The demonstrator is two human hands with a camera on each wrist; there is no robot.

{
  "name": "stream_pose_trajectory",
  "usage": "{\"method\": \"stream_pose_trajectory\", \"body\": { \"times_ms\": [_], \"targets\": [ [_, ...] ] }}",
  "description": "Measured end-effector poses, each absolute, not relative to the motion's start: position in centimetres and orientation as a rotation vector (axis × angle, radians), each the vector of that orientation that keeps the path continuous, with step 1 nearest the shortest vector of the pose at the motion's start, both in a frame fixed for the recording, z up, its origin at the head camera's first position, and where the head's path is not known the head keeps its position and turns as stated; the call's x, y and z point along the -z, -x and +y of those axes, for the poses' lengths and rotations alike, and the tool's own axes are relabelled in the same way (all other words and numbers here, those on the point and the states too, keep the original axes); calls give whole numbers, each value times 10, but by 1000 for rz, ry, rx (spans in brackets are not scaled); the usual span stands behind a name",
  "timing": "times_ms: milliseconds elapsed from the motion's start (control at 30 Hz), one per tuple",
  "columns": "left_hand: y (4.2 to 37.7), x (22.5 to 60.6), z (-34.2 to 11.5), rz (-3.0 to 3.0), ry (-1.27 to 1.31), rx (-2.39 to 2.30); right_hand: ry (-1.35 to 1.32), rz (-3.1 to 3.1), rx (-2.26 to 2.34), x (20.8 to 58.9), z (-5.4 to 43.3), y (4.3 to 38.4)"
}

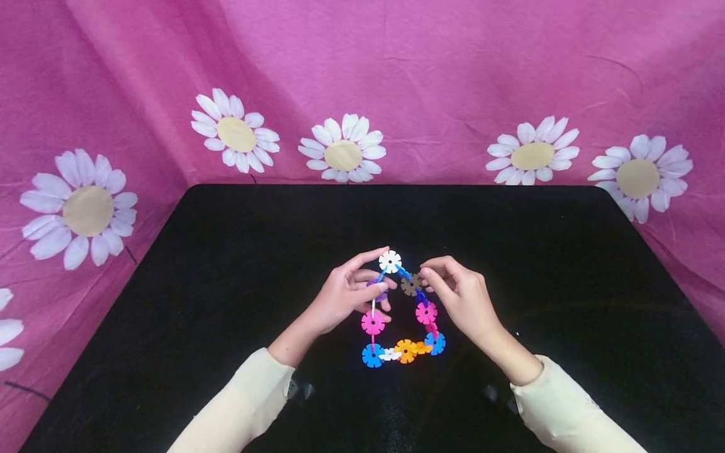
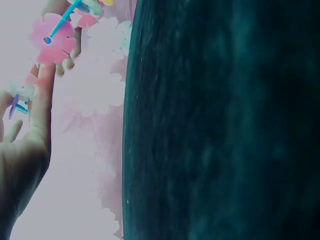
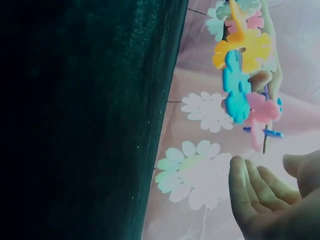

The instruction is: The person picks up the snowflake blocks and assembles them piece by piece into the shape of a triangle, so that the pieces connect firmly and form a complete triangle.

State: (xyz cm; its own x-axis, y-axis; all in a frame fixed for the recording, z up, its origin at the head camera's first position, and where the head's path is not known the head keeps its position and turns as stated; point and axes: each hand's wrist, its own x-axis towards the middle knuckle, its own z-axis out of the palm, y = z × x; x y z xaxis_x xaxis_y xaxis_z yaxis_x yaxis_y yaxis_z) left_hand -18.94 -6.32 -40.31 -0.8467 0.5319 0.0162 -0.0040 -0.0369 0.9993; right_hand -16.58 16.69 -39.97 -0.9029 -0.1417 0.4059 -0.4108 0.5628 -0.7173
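A closed loop of slotted plastic flower discs [image 1: 405, 351], in several colours, hangs upright above the black table. My left hand [image 1: 338, 297] grips its upper left side, thumb and fingers around a purple disc [image 1: 377, 290]; the index fingertip reaches the white disc [image 1: 390, 262] on top. Beside the grey-brown disc [image 1: 411, 285] at upper right is my right hand [image 1: 466, 294]. The right wrist view shows that hand's thumb and fingers [image 3: 242, 180] apart, just below the loop's edge. A pink disc [image 2: 52, 37] shows in the left wrist view, a yellow disc [image 3: 252, 50] in the right.
The black table [image 1: 226, 239] spreads beneath both hands. Behind it and along its sides hangs a pink cloth [image 1: 430, 75] printed with large white daisies [image 1: 342, 154]. Small dark objects [image 1: 299, 389] lie near the sleeves.
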Motion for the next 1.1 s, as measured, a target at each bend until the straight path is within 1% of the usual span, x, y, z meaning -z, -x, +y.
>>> {"method": "stream_pose_trajectory", "body": {
  "times_ms": [233,533,900,1000,1100],
  "targets": [
    [196,400,-68,1852,-520,-1984,-342,-2655,-1489,400,183,158],
    [203,398,-68,1786,-539,-2019,-399,-2752,-1648,404,191,156],
    [207,403,-68,1732,-567,-2020,-375,-2741,-1714,403,191,155],
    [207,403,-69,1777,-542,-2001,-390,-2709,-1724,403,192,155],
    [205,402,-72,1889,-464,-1977,-378,-2663,-1751,403,193,155]
  ]
}}
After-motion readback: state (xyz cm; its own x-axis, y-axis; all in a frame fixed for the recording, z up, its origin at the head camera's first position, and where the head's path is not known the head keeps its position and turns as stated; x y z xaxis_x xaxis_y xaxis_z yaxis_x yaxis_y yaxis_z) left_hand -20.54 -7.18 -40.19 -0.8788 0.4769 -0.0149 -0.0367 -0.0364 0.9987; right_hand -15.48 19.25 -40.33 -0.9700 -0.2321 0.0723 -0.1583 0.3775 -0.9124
